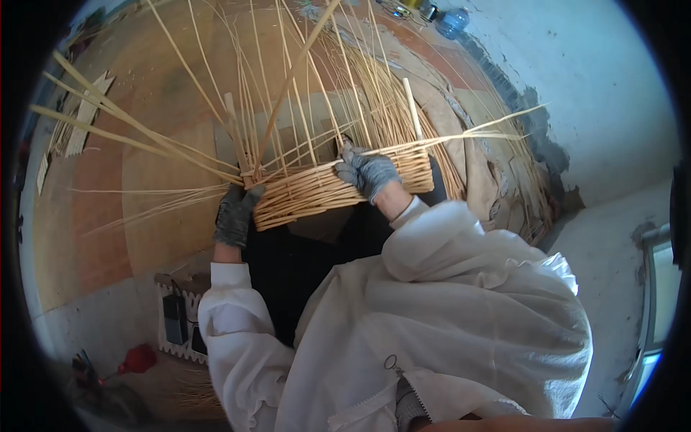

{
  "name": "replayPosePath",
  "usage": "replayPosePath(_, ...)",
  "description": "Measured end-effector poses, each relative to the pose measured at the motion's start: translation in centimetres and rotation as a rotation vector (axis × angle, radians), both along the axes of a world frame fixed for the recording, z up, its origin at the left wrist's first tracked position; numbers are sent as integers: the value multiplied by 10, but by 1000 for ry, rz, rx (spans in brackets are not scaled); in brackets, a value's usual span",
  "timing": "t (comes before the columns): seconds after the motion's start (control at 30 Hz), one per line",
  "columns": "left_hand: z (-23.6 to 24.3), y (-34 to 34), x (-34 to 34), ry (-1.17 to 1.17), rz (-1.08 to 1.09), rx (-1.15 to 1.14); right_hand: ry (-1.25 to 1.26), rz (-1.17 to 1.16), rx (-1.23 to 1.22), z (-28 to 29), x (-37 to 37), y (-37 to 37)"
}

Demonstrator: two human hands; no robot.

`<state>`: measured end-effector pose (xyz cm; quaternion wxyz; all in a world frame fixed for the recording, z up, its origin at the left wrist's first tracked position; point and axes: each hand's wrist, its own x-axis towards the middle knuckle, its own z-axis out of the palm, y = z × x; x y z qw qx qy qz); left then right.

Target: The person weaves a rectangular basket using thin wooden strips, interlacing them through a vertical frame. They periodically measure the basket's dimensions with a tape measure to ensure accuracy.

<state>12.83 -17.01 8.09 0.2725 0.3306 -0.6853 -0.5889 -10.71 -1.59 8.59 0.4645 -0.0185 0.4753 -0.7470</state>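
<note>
With grey-gloved left hand (235, 216), pinched the left corner of a woven wicker piece (309, 196); with right hand (368, 173), gloved alike, gripped its upper rim in curled fingers (348, 171). Held it over dark trousers (277, 270), with pale stakes (412, 108) rising from the weave. Saw rods (392, 104) beyond, beside brown cloth (475, 155), then a blue water jug (452, 24) near the wall (576, 72).

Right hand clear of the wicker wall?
No, the gloved right hand is on the woven wicker wall, at its upper edge.
</note>
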Motion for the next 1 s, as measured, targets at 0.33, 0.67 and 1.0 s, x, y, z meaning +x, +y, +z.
replayPosePath(0.33, 11, 15, -25, 30, 214, 397, 1228, 483, 257, 54, -29, -104)
replayPosePath(0.67, 8, 21, -28, -62, 374, 482, 915, 42, -1, 72, -9, -107)
replayPosePath(1.0, 40, 79, -10, -347, 940, -934, 426, -192, -450, -25, -14, -31)
